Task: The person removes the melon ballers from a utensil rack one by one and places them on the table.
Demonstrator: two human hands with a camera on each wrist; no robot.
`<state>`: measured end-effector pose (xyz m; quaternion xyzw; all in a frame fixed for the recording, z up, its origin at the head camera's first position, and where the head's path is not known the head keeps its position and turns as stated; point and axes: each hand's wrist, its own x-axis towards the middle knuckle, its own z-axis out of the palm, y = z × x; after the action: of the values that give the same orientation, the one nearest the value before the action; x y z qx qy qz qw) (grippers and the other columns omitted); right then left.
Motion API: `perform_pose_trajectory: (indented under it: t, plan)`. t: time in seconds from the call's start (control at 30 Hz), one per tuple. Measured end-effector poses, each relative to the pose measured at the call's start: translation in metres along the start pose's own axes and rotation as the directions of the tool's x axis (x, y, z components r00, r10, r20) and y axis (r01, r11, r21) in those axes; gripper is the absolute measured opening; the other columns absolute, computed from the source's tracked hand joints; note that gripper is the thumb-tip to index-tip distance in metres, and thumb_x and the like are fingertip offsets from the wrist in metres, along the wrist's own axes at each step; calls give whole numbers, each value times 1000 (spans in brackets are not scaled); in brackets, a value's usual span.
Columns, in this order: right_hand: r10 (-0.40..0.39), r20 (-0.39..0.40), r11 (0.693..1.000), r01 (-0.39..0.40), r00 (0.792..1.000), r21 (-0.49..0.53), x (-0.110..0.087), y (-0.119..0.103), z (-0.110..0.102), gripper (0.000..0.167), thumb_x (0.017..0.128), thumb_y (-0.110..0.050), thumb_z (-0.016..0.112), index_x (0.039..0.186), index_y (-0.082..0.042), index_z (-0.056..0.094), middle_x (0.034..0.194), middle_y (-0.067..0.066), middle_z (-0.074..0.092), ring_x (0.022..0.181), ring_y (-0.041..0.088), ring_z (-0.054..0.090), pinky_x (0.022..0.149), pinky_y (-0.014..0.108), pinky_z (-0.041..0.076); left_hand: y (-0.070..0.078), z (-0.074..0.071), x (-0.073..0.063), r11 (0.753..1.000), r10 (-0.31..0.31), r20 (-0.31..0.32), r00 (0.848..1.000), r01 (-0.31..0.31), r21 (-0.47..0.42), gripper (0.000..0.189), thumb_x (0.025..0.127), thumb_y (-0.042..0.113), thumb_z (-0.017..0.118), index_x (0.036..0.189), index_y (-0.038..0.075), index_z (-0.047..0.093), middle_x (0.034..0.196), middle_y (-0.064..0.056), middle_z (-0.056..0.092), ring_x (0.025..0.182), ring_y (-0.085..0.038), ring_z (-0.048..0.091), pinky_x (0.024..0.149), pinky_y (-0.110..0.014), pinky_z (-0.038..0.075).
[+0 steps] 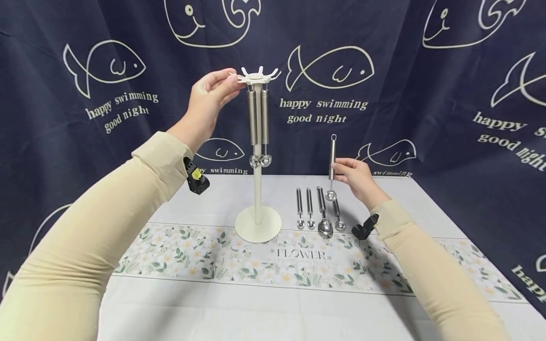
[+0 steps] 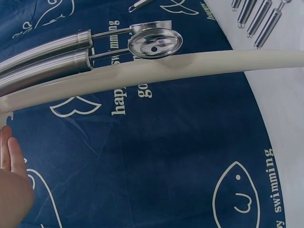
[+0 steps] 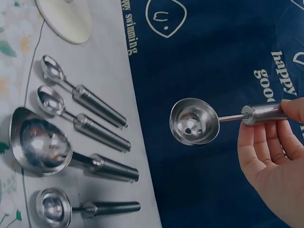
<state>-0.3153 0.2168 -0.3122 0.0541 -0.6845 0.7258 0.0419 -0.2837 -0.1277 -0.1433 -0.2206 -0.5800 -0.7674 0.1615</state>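
Note:
At the top of a cream hanging stand [image 1: 258, 189], my left hand [image 1: 211, 99] pinches one of its prongs between thumb and fingers. Two metal melon ballers [image 1: 265, 118] hang from the prongs, bowls down, beside the pole. In the left wrist view their bowls [image 2: 156, 43] overlap the pole; only part of the left hand [image 2: 14, 185] shows there. My right hand [image 1: 356, 177] grips another melon baller [image 3: 194, 118] by its steel handle, raised above the table. It stands upright in the head view, ring end up, and its round bowl has a small hole.
Several metal scoops lie on the white table [image 1: 204, 303] right of the stand, among them a large scoop [image 1: 325, 227] and a small one [image 1: 300, 222]. A flowered runner [image 1: 183, 255] crosses under the stand's round base [image 1: 243, 227]. A dark blue fish-print curtain [image 1: 298, 28] hangs behind.

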Motion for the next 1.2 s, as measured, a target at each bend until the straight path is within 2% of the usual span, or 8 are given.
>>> perform_pose_trajectory:
  t: [0.2, 0.37, 0.6, 0.87, 1.2]
  plan:
    - [11, -11, 1000, -11, 1000, -4, -1, 3, -8, 15, 93, -6, 63, 106, -1, 56, 81, -9, 66, 77, 5, 64, 76, 17, 59, 2, 0, 1, 1000, 5, -4, 1000, -5, -31, 30, 92, -1, 61, 121, -7, 54, 97, -5, 67, 96, -16, 69, 102, -29, 50]
    - [30, -15, 999, -30, 999, -33, -4, 10, -15, 16, 94, -6, 62, 108, -1, 55, 81, -10, 65, 77, 4, 63, 77, 17, 59, 0, -1, 1, 1000, -4, -2, 1000, 4, -1, 32, 92, 1, 63, 123, -6, 54, 98, -4, 68, 102, -20, 68, 102, -28, 50]
    - [33, -11, 999, -34, 999, -21, -7, 20, -25, 15, 94, -5, 61, 107, 0, 55, 80, -10, 66, 76, 4, 64, 76, 17, 59, -2, -1, 0, 1000, 0, -2, 1000, 0, 11, 32, 92, 3, 63, 122, -6, 54, 97, -4, 68, 94, -13, 69, 103, -28, 50]
    - [44, -17, 996, -45, 999, -82, -7, 27, -34, 26, 95, -8, 61, 116, 6, 52, 81, -12, 66, 77, 3, 65, 77, 17, 58, -2, -1, 0, 1000, 7, -3, 1000, -7, 5, 29, 92, 2, 63, 119, -5, 55, 98, -5, 68, 95, -15, 69, 102, -29, 50]
    - [57, -21, 996, -58, 998, -66, -9, 38, -47, 17, 95, -4, 60, 111, 1, 55, 84, -11, 64, 76, 3, 65, 77, 17, 59, -1, -1, 0, 1000, 3, -4, 1000, -2, 19, 32, 92, 3, 64, 121, -5, 55, 99, -5, 68, 100, -17, 69, 102, -27, 50]
